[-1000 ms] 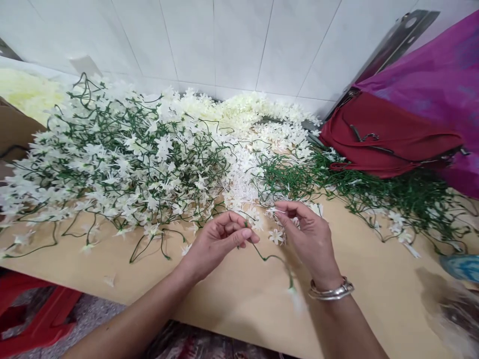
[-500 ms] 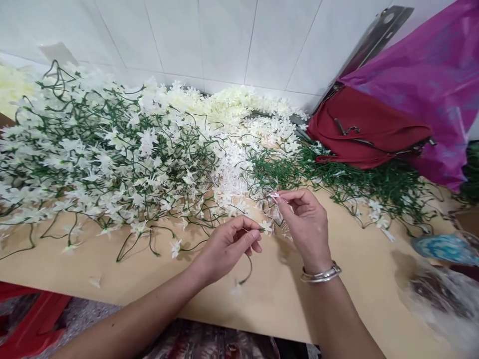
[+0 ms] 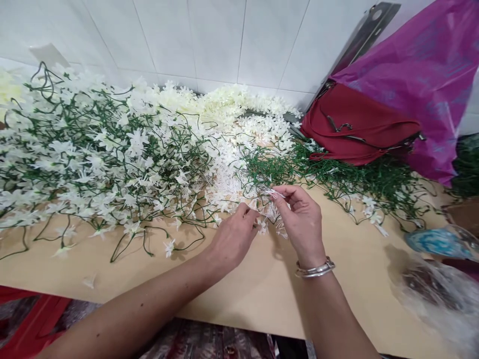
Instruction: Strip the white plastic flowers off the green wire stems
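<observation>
My right hand, with silver bangles at the wrist, pinches thin white artificial stamens between thumb and forefinger. Just to its left, my left hand is turned back-up, its fingers closed at the edge of the loose white flower pieces. What those fingertips hold, if anything, is hidden. More white stamens lie on the table between the two hands. Behind them is a heap of bare green stems. To the left spreads a big pile of white artificial flowers on green stems.
Cream blossoms line the tiled wall. A red bag and a purple plastic bag stand at back right, above more green stems. A clear plastic bag lies at right. A red stool shows below the table's edge.
My left hand has moved up and turned over towards the white pieces. The green-stemmed flower it held no longer shows. My right hand stays pinched on the stamens. The view has shifted slightly.
</observation>
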{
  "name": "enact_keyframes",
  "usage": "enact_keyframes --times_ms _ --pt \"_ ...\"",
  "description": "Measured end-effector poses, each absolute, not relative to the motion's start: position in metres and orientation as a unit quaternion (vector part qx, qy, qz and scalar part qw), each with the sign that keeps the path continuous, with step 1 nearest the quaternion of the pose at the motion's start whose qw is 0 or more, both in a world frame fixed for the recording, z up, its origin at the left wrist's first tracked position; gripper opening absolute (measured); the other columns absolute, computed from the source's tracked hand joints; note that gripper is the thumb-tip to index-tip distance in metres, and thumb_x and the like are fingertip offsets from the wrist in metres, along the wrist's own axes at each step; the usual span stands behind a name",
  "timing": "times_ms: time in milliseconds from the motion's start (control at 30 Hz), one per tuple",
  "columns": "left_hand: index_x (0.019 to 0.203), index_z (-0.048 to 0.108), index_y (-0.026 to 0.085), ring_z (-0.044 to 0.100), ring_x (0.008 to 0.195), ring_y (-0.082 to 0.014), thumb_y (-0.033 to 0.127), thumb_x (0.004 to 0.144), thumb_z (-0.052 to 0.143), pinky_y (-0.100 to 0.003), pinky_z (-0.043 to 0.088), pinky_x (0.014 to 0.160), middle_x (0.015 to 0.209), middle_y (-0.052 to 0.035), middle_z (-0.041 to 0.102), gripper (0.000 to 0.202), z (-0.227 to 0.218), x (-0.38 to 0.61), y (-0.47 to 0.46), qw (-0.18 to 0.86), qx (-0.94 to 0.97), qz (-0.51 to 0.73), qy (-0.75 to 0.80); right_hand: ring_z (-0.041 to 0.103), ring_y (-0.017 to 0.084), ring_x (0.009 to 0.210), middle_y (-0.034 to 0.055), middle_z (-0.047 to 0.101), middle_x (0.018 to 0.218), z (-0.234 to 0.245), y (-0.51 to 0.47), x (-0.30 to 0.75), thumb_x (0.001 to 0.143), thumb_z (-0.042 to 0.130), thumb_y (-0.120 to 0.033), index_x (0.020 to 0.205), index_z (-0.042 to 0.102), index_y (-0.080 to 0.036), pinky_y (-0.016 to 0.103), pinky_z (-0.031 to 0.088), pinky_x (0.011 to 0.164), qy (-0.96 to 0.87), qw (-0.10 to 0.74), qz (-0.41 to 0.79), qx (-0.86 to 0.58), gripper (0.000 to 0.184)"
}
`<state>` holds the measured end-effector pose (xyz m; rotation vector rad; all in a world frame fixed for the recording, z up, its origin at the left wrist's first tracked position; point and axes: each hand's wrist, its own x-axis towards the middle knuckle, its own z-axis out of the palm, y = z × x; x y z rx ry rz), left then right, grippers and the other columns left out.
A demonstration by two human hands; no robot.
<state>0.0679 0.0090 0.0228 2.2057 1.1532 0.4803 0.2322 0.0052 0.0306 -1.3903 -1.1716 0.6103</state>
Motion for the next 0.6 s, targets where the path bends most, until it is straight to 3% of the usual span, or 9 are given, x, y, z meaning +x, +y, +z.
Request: enact_keyframes --times_ms 167,333,600 --pt "0.093 0.064 0.018 0.062 0.081 -0.0176 0.016 0.099 0.055 -0.029 0.049 0.074 0.101 -0.0061 0.065 0.010 0.020 0.062 0.012 0.311 0.810 0.261 0.424 0.067 0.020 0.087 0.0039 0.074 0.093 0.034 0.004 0.231 0.084 0.078 -0.031 0.099 0.073 -0.022 0.036 0.053 0.084 -0.481 0.592 0.284 -0.581 0.018" --pt "0.094 0.063 0.020 0.048 0.047 -0.0090 0.038 0.099 0.059 -0.021 0.037 0.049 0.063 0.0055 0.057 0.019 0.029 0.049 0.023 0.429 0.639 0.410 0.490 0.066 0.021 0.083 0.0036 0.073 0.084 0.040 0.000 0.217 0.082 0.080 -0.033 0.088 0.074 -0.022 0.036 0.053 0.080 -0.484 0.585 0.331 -0.560 0.013" --pt "0.091 0.066 0.020 0.053 0.042 -0.0078 0.041 0.094 0.066 -0.019 0.039 0.043 0.061 0.0054 0.059 0.021 0.038 0.048 0.025 0.479 0.582 0.452 0.476 0.067 0.021 0.094 0.0052 0.070 0.098 0.034 -0.001 0.197 0.082 0.080 -0.032 0.077 0.070 -0.023 0.038 0.054 0.089 -0.485 0.600 0.363 -0.523 0.014"
